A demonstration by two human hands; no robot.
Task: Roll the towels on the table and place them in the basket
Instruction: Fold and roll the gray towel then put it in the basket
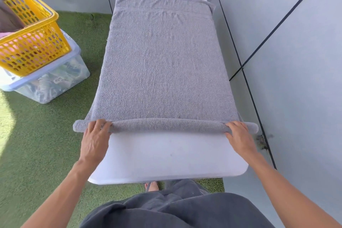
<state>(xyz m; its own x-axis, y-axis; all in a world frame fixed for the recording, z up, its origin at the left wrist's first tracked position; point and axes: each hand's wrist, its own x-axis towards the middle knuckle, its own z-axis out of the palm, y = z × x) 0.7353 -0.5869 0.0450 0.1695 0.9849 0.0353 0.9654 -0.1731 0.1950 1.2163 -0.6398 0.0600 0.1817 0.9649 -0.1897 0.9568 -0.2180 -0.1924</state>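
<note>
Your left hand (pixel 95 138) and right hand (pixel 238 136) each curl over an end of the roll at the near edge of the grey towel (pixel 162 65), grasping it; the towel lies flat on the white table (pixel 166 157); the yellow basket (pixel 35 42) sits at ten o'clock on a clear plastic box (pixel 55 83)

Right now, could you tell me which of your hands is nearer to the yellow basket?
Left. The left hand grips the towel roll on the basket's side; the right hand holds the roll's far end.
</note>
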